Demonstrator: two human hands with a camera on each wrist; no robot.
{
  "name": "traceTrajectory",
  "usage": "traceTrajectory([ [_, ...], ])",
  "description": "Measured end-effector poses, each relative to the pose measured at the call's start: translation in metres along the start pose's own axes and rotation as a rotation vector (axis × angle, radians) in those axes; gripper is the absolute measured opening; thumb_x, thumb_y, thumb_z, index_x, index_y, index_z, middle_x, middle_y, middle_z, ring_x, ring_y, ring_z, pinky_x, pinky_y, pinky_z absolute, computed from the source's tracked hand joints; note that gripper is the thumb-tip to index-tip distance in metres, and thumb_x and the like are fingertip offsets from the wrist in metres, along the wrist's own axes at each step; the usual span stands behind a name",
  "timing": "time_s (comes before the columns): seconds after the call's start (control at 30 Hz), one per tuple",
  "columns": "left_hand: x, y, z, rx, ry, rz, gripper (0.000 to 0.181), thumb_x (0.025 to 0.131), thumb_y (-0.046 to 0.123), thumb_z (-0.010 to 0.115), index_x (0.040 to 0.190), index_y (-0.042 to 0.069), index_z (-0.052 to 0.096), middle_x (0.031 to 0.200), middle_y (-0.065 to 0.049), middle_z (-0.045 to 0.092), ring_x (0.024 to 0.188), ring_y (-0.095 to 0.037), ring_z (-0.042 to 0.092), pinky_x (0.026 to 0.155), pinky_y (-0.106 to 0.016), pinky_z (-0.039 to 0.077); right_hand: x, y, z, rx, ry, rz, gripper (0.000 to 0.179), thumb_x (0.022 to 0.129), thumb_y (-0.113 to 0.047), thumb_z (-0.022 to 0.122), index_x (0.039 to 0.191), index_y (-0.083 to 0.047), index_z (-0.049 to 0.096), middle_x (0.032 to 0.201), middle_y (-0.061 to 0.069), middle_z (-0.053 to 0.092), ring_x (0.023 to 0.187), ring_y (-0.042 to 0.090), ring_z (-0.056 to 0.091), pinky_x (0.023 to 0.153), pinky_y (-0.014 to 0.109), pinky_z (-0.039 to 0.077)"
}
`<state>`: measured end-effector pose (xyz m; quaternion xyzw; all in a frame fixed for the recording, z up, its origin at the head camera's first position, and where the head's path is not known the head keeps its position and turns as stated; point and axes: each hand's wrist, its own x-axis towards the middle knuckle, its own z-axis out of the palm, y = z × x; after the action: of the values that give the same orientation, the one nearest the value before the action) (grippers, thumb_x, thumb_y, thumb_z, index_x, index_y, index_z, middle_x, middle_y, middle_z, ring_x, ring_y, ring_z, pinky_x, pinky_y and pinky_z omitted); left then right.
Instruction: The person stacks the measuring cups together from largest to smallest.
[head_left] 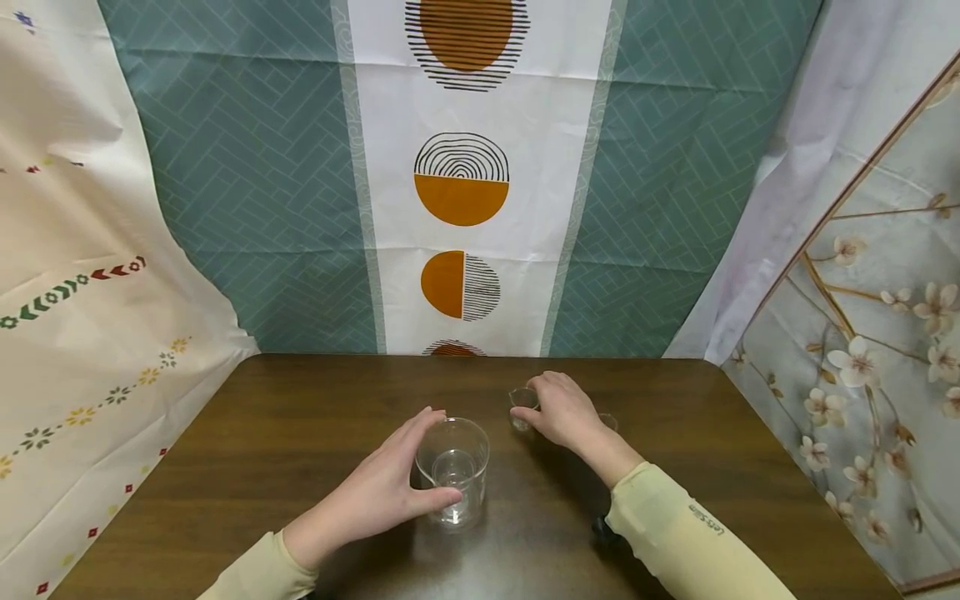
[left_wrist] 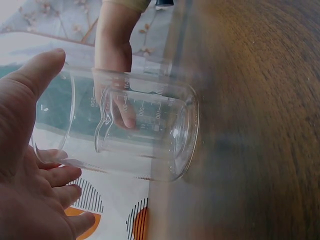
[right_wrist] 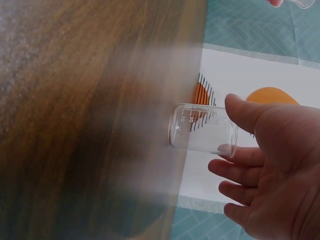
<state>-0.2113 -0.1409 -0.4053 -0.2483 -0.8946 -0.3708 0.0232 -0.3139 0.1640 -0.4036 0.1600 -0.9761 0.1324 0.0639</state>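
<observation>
At lower centre of the head view, we see the left hand curved round a large glass beaker, thumb in front, fingers behind; how firmly, we cannot tell. A medium beaker sits inside it. Right of centre, the right hand pinches a small graduated beaker near its rim. We judge a slip possible there, since smooth glass offers little grip. Swinging that hand back could topple a glass vessel partly hidden behind it.
</observation>
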Motion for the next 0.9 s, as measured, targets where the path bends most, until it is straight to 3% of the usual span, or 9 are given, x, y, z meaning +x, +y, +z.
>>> traceTrajectory([
  [0.27, 0.0, 0.0, 0.002, 0.002, -0.005, 0.0, 0.095, 0.088, 0.058, 0.091, 0.163, 0.021, 0.046, 0.174, -0.01, 0.039, 0.163, -0.035, 0.034, 0.122, -0.065, 0.039, -0.005, 0.002, -0.003, 0.034, 0.03, 0.012, 0.049, 0.097, -0.042, 0.087, 0.122, -0.001, 0.077, 0.122, 0.011, 0.072, 0.134, 0.036, 0.061, 0.117, 0.049, 0.047],
  [0.5, 0.0, -0.001, 0.0, 0.02, 0.012, 0.021, 0.096, 0.088, 0.063, 0.089, 0.163, 0.02, 0.047, 0.173, -0.013, 0.041, 0.161, -0.037, 0.037, 0.119, -0.066, 0.041, -0.009, -0.003, -0.014, 0.07, 0.097, 0.007, 0.051, 0.094, -0.045, 0.089, 0.12, -0.003, 0.079, 0.132, 0.011, 0.074, 0.153, 0.036, 0.048, 0.123, 0.052, 0.042],
  [0.9, 0.002, -0.003, -0.001, 0.022, 0.0, 0.025, 0.098, 0.088, 0.066, 0.087, 0.164, 0.018, 0.046, 0.174, -0.018, 0.038, 0.16, -0.04, 0.038, 0.12, -0.067, 0.041, -0.026, -0.014, -0.028, 0.086, 0.144, 0.002, 0.055, 0.092, -0.048, 0.09, 0.121, -0.002, 0.079, 0.141, 0.012, 0.071, 0.155, 0.034, 0.045, 0.12, 0.054, 0.045],
])
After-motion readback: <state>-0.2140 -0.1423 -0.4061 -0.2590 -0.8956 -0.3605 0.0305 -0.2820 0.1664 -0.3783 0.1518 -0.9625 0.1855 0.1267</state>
